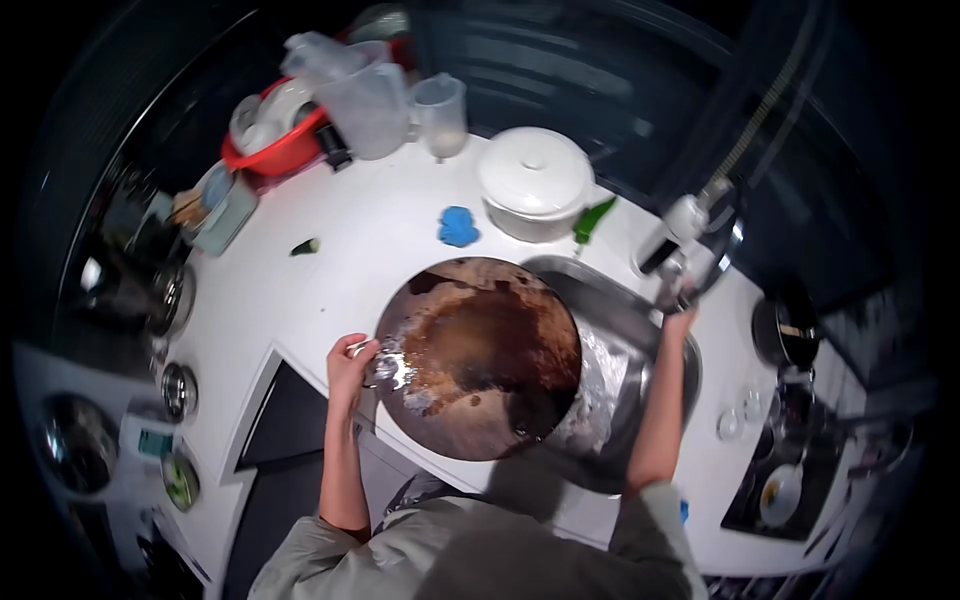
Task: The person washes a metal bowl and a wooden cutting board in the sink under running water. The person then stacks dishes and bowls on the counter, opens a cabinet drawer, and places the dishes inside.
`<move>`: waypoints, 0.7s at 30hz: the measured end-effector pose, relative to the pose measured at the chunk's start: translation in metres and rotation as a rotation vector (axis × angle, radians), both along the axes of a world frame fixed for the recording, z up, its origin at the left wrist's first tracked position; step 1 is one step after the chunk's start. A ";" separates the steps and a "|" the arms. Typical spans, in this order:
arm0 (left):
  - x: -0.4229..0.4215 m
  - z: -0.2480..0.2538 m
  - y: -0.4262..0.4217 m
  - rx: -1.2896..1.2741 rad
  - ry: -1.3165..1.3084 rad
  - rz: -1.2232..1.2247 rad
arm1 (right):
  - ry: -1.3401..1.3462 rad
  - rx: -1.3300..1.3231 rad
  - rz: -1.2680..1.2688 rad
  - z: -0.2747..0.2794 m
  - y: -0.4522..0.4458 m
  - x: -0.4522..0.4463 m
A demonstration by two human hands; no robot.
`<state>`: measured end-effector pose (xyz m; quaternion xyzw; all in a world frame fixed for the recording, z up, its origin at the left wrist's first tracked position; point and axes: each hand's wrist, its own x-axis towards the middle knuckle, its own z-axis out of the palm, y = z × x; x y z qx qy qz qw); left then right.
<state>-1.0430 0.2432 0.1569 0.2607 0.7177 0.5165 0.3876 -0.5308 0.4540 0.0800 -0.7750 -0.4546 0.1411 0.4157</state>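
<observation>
A large round cutting board [480,360], wet and darkly stained brown, lies partly over the sink [690,375] and partly on the white counter. My left hand [349,362] grips its left edge, with a shiny wet patch beside the fingers. Out to the right, my right hand [678,308] is closed at the lower part of the faucet [688,218]; its fingers are partly blurred. The bottom of the sink is wet and shiny to the right of the board.
Behind the board are a blue cloth-like item [458,227], a white lidded pot [535,180] and a green-handled tool [595,222]. Plastic jugs [368,108] and a red basin [280,150] with dishes stand at back left. A stove [785,470] is on the right.
</observation>
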 end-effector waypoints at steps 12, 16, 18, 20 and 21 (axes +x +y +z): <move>0.029 0.089 -0.006 0.162 -0.198 -0.065 | 1.213 -0.503 0.120 -0.016 -0.236 -0.177; 0.051 0.155 -0.009 0.328 -0.104 -0.222 | 1.550 -0.517 0.193 0.019 -0.247 -0.198; 0.054 0.176 -0.008 0.468 0.052 -0.275 | 1.566 -0.539 0.266 0.030 -0.248 -0.207; 0.050 0.208 -0.017 0.542 0.046 -0.297 | 1.612 -0.540 0.369 0.037 -0.245 -0.219; 0.045 0.221 -0.021 0.545 0.048 -0.311 | 1.598 -0.537 0.366 0.051 -0.245 -0.233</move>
